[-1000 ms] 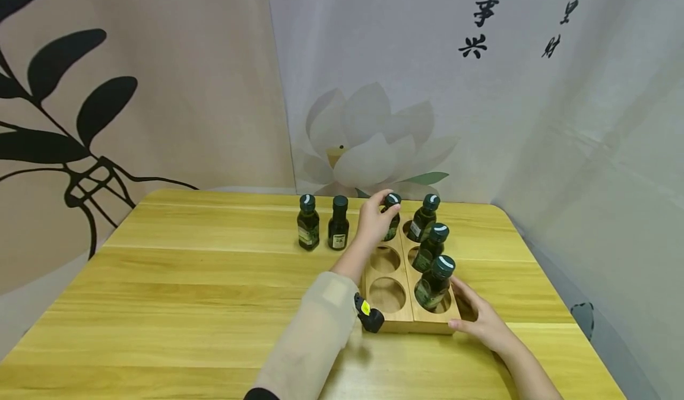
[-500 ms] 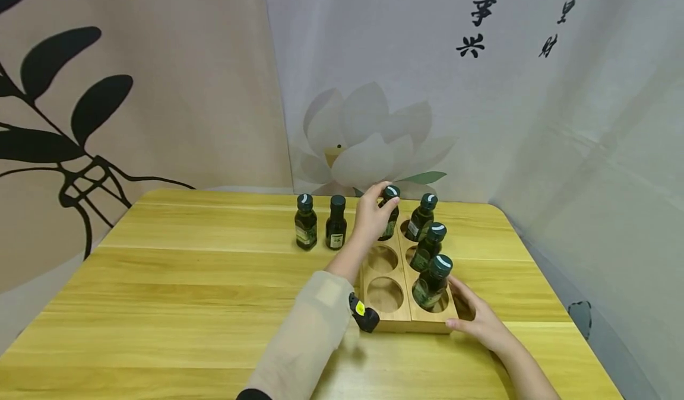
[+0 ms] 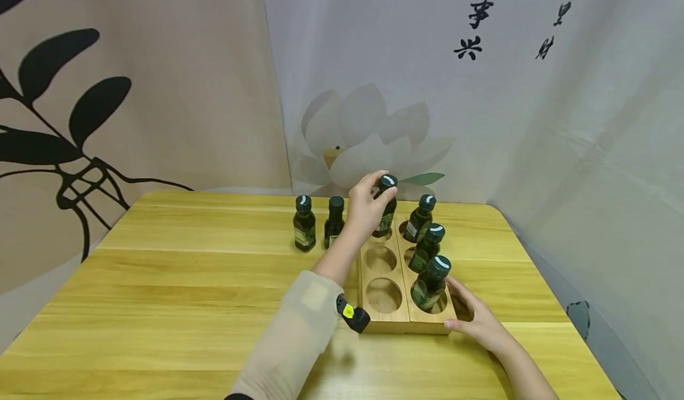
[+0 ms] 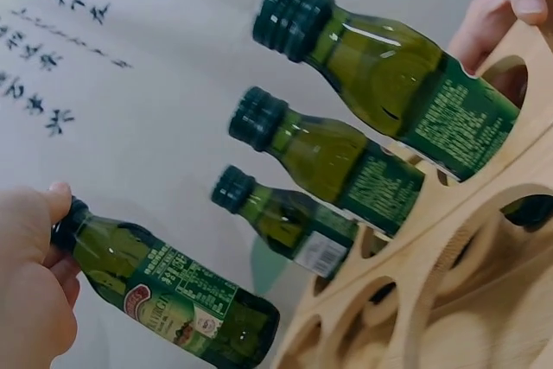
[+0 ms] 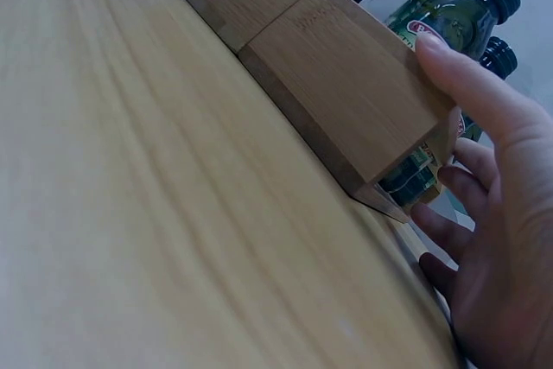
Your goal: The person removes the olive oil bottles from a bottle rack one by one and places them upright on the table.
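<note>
Holding bottle (image 4: pixel 177 293) in left hand (image 3: pixel 364 210) with long axis nearly upright, cap (image 3: pixel 388 181) upward, and gripping wooden rack (image 3: pixel 404 327) with right hand (image 3: pixel 479 321).

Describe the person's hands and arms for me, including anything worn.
The left hand wears no glove; a pale beige sleeve runs nearly to the wrist. Beside its cuff is a small black device with a yellow mark. The right hand is ungloved too, and no sleeve shows on the right forearm in the head view.
</note>
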Demonstrator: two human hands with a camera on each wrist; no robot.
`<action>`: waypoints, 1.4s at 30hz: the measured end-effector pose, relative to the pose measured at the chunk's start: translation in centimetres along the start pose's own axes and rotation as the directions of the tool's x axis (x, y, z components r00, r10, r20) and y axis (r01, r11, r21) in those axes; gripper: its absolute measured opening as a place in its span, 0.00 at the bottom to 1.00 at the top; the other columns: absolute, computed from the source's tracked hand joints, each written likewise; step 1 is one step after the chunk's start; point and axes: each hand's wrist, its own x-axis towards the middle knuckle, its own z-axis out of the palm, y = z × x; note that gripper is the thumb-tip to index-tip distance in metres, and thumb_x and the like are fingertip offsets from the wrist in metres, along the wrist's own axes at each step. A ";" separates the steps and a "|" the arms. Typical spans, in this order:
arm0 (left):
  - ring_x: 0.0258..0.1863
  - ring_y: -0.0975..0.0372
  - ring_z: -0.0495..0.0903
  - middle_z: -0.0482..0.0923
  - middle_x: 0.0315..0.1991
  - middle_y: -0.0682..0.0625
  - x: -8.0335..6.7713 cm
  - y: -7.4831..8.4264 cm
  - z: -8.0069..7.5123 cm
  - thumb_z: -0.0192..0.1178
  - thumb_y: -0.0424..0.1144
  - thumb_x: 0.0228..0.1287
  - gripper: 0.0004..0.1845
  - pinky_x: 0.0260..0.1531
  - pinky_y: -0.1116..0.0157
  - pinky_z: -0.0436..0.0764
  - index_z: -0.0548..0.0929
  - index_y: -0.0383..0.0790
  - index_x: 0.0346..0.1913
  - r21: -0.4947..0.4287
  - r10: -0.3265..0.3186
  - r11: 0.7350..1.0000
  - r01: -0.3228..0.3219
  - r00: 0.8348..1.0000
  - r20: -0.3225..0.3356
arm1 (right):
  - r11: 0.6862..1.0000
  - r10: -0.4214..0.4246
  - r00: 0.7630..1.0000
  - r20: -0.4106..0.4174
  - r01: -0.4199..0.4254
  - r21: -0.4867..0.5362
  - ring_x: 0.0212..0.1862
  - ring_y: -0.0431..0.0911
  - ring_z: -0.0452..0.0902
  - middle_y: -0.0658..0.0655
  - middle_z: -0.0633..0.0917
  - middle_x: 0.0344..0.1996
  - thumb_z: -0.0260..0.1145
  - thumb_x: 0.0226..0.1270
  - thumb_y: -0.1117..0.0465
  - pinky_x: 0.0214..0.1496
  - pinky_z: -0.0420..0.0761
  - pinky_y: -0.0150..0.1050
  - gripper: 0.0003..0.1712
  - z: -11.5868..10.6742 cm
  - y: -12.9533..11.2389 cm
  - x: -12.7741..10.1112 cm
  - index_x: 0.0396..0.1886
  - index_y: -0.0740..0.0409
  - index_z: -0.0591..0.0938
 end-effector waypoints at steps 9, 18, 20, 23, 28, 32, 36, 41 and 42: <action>0.46 0.59 0.75 0.78 0.46 0.46 -0.7 2.0 -2.2 0.65 0.35 0.62 0.20 0.48 0.61 0.78 0.79 0.37 0.57 -0.022 0.079 0.997 -0.079 0.997 -0.011 | 1.000 0.000 1.000 0.004 0.000 0.018 0.62 0.34 0.63 0.73 0.67 0.64 0.70 0.55 0.69 0.61 0.61 0.26 0.48 0.1 -0.1 -0.1 0.74 0.63 0.56; 0.41 0.58 0.75 0.79 0.41 0.45 -1.7 3.2 -5.0 0.67 0.35 0.60 0.19 0.36 0.66 0.76 0.80 0.33 0.54 -0.034 0.126 0.991 -0.128 0.991 -0.050 | 0.999 0.030 1.000 0.005 -0.030 0.017 0.65 0.40 0.61 0.72 0.64 0.66 0.70 0.56 0.68 0.61 0.59 0.25 0.48 0.1 -0.4 -0.1 0.74 0.63 0.56; 0.41 0.58 0.75 0.78 0.41 0.45 -1.9 3.3 -5.8 0.67 0.34 0.60 0.19 0.36 0.65 0.77 0.80 0.33 0.54 -0.046 0.129 0.990 -0.132 0.990 -0.056 | 0.999 0.033 0.999 0.005 -0.033 0.015 0.66 0.47 0.61 0.72 0.64 0.66 0.70 0.56 0.67 0.61 0.59 0.25 0.48 0.1 -0.4 -0.1 0.74 0.62 0.56; 0.42 0.59 0.75 0.78 0.42 0.45 -2.2 3.5 -7.0 0.67 0.34 0.60 0.19 0.40 0.63 0.77 0.80 0.34 0.53 -0.049 0.128 0.990 -0.131 0.990 -0.067 | 0.999 0.031 1.000 0.005 -0.031 0.020 0.66 0.46 0.61 0.73 0.64 0.66 0.70 0.56 0.68 0.61 0.60 0.25 0.48 0.1 -0.3 -0.1 0.74 0.63 0.56; 0.41 0.58 0.74 0.79 0.42 0.45 -2.5 3.6 -8.9 0.67 0.32 0.59 0.17 0.39 0.62 0.76 0.81 0.34 0.52 -0.049 0.124 0.990 -0.130 0.987 -0.099 | 0.999 0.013 1.000 0.005 -0.014 0.031 0.62 0.29 0.61 0.75 0.63 0.65 0.70 0.55 0.69 0.61 0.60 0.25 0.49 0.1 -0.2 0.0 0.73 0.67 0.55; 0.40 0.58 0.74 0.80 0.42 0.45 -2.7 3.6 -10.3 0.67 0.31 0.59 0.16 0.38 0.62 0.77 0.82 0.33 0.51 -0.045 0.125 0.990 -0.131 0.985 -0.119 | 1.000 0.006 1.000 0.004 -0.006 0.030 0.61 0.27 0.61 0.76 0.64 0.65 0.70 0.55 0.69 0.61 0.60 0.25 0.49 0.1 -0.2 -0.1 0.73 0.68 0.55; 0.40 0.58 0.73 0.81 0.42 0.45 -3.0 3.5 -11.8 0.68 0.32 0.59 0.16 0.39 0.62 0.75 0.82 0.33 0.50 -0.010 0.125 0.992 -0.127 0.982 -0.139 | 1.000 0.006 1.000 0.004 -0.006 0.029 0.61 0.28 0.61 0.76 0.64 0.64 0.70 0.55 0.68 0.60 0.60 0.25 0.49 0.1 -0.2 0.0 0.73 0.68 0.56; 0.39 0.58 0.72 0.82 0.41 0.44 -3.4 3.3 -13.4 0.69 0.32 0.58 0.16 0.39 0.61 0.72 0.82 0.33 0.49 0.018 0.112 0.994 -0.111 0.980 -0.162 | 1.000 0.007 1.000 0.002 -0.007 0.027 0.61 0.28 0.61 0.76 0.64 0.64 0.70 0.55 0.68 0.60 0.60 0.25 0.49 0.1 -0.1 0.0 0.73 0.67 0.56; 0.39 0.58 0.72 0.82 0.40 0.44 -3.4 3.2 -13.7 0.69 0.32 0.57 0.16 0.39 0.61 0.72 0.82 0.33 0.49 0.019 0.109 0.994 -0.107 0.980 -0.166 | 1.000 0.009 1.000 0.001 -0.009 0.025 0.62 0.30 0.61 0.75 0.65 0.64 0.70 0.55 0.68 0.60 0.60 0.25 0.49 0.1 -0.1 0.0 0.73 0.66 0.56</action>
